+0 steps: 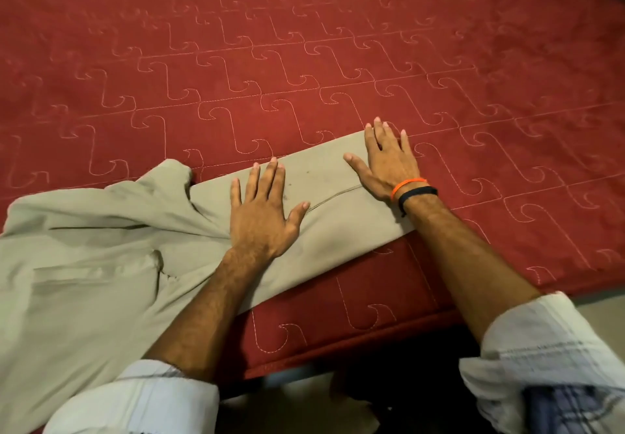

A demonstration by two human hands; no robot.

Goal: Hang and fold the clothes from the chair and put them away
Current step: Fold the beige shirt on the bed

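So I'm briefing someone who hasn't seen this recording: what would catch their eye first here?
The deep red quilted bedspread with pale stitched swirls fills nearly the whole view. On its near edge lie beige trousers, one leg stretched out to the right. Both hands press flat on that leg: the left hand mid-leg, the right hand, with orange and black wristbands, at its end.

Both hands are lying flat on the beige trousers [324, 210] spread across the red quilted bedspread [338, 61] — left hand [262, 212] pressing mid-leg, right hand [385, 159] sitting at the trousers' far end, fingertips reaching over onto the bedspread. The trousers' waist part is lying bunched up left of the left hand.
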